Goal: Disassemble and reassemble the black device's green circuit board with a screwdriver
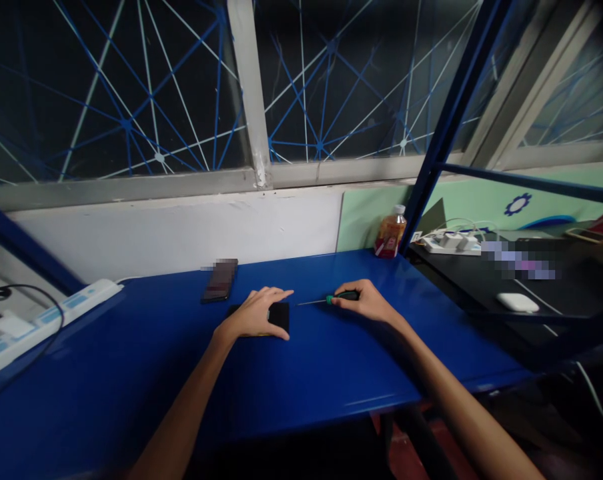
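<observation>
The left hand [251,316], spread open, partly covers a flat black object [280,315] on the blue worktop [311,387]; the right hand [365,300] grips a screwdriver [330,300], tip leftward. An overhasty push in that direction could jab the nearby fingers [282,295].

The worktop [341,373] is deep blue. Near the centre, the screwdriver [330,300] is green and black, and the flat object [280,315] left of it black, yellowish along its lower edge. At centre right, the bottle [389,237] is orange-red, white-capped. Dark windows [181,87] across the top carry criss-crossing blue and white lines.
</observation>
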`<state>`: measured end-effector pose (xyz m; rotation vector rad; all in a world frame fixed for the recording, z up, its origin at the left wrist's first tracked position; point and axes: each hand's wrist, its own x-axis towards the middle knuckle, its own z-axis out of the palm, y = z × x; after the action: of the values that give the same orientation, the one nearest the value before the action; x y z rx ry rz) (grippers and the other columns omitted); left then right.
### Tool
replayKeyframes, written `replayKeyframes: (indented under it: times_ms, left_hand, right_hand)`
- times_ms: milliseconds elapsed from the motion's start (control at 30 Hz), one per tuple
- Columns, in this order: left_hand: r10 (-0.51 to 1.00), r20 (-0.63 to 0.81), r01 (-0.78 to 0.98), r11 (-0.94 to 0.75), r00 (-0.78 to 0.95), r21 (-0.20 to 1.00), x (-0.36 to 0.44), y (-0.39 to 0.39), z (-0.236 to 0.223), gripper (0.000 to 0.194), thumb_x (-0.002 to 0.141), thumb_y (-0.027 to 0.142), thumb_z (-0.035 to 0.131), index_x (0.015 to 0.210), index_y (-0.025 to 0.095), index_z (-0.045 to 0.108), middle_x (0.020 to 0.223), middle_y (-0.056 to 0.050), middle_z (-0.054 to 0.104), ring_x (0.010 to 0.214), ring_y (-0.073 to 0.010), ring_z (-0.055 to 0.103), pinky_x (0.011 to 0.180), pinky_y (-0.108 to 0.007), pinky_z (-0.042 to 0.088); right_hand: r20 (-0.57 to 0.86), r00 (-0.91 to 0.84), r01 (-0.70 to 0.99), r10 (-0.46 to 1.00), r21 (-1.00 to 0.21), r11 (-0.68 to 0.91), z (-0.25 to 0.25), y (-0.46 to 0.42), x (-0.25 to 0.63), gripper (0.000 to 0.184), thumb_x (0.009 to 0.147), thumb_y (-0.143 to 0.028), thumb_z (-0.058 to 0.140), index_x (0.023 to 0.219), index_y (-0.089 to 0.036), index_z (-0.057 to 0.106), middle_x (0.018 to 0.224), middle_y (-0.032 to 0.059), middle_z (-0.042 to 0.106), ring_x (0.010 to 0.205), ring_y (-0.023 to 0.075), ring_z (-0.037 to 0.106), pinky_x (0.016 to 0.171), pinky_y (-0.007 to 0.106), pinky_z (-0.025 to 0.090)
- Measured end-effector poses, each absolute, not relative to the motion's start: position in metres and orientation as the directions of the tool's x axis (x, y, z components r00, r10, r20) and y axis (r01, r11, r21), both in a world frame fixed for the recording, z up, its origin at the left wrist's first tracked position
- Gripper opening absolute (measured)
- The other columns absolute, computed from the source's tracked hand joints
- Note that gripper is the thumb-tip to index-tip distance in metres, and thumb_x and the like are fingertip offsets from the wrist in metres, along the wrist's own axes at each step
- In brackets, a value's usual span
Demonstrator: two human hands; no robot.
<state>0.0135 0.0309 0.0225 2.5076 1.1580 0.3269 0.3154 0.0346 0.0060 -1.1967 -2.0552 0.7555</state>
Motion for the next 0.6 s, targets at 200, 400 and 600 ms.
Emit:
replayKeyframes:
  times_ms: [200,400,600]
  left_hand:
    - [0.778,0.037,0.7,-0.584,0.627,0.411,0.015,0.031,0.02,0.086,0.061,0.052,0.074,0.137,0.03,0.041,0.118,-0.006,0.061,0.107,-0.0305,0.053,0.092,-0.041,0.036]
    - [0.783,0.092,0.652,-0.571,0.615,0.499,0.014,0.028,0.031,0.083,0.063,0.045,0.074,0.137,0.031,0.04,0.118,-0.006,0.061,0.107,-0.0297,0.052,0.09,-0.042,0.038]
    - [0.766,0.116,0.604,-0.581,0.632,0.545,0.013,0.028,0.032,0.08,0.063,0.043,0.075,0.136,0.032,0.043,0.12,-0.008,0.059,0.109,-0.0308,0.051,0.091,-0.046,0.039]
  right_hand:
    - [0.245,-0.368,0.57,0.897,-0.702,0.426,0.002,0.035,0.311,0.038,0.078,-0.049,0.059,0.08,-0.014,0.073,0.064,0.0012,0.062,0.055,0.0116,0.045,0.051,0.024,0.032]
    - [0.246,-0.335,0.55,0.91,-0.733,0.4,0.0,0.034,0.309,0.04,0.078,-0.051,0.059,0.077,-0.014,0.072,0.06,0.0002,0.058,0.053,0.0111,0.043,0.049,0.023,0.03]
    - [0.248,-0.335,0.532,0.909,-0.747,0.4,0.001,0.033,0.308,0.041,0.077,-0.053,0.059,0.077,-0.014,0.071,0.061,0.0006,0.057,0.053,0.0113,0.042,0.049,0.024,0.031]
